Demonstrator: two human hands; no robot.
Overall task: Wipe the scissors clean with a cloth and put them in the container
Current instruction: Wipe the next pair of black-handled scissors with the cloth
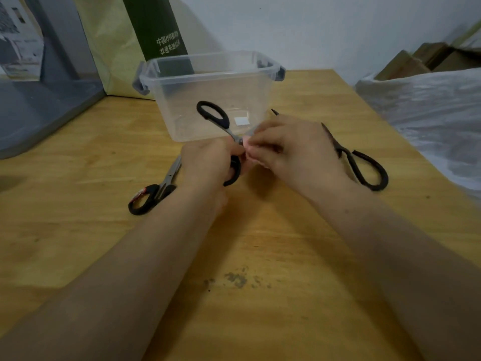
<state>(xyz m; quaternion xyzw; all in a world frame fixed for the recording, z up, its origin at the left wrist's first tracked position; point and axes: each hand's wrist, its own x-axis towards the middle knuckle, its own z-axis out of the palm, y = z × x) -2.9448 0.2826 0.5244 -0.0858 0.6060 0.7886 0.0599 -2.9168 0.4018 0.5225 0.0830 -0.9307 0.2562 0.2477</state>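
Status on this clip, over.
Left hand grips scissors handle. Right hand pinches cloth on blade. Container without scissors. Left pair and right pair lie on table.

You have one view, worn on your head: wide-angle, looking forward and down across the wooden table [78, 157]. Your forearms enter from the 5 and 7 o'clock corners and meet just above centre. There your left hand [208, 162] grips the scissors [226, 123] and your right hand [291, 149] pinches a pink cloth [251, 159]. The camera sits close, so your arms fill much of the lower half. At 12 o'clock from the hands, the clear plastic container [208, 82] stands just beyond them, with the white wall [325, 27] behind. The table's right edge leaves the frame at 3 o'clock.
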